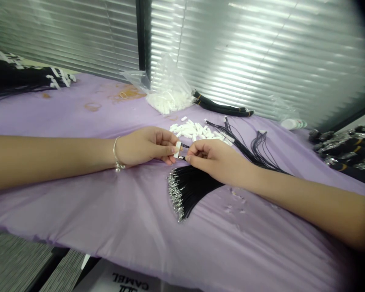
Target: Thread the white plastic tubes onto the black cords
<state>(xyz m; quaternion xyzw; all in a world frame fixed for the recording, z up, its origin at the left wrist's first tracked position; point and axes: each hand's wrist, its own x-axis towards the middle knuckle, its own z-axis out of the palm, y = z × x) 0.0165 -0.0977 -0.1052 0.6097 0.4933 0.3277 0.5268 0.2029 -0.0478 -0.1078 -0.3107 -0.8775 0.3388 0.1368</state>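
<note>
A small white plastic connector housing (177, 150) is pinched between the thumb and fingers of my left hand (150, 147). Black wires run from its right side toward my right hand (214, 158). The right thumb and forefinger close on a black wire (182, 157) whose metal tip is at the housing's lower part; how deep it sits I cannot tell. Just below my right hand, a fanned bundle of black wires (197, 186) with silver metal terminals lies on the purple cloth. Behind both hands is a pile of loose white housings (194, 130).
A clear plastic bag of white housings (167, 99) stands by the blinds. Black wire bundles (222, 106) lie beside it, and finished-looking wires with white ends (246, 146) lie right. More bundles pile at the far right (349, 150) and far left (24, 75). Rubber bands (124, 94) lie at the back.
</note>
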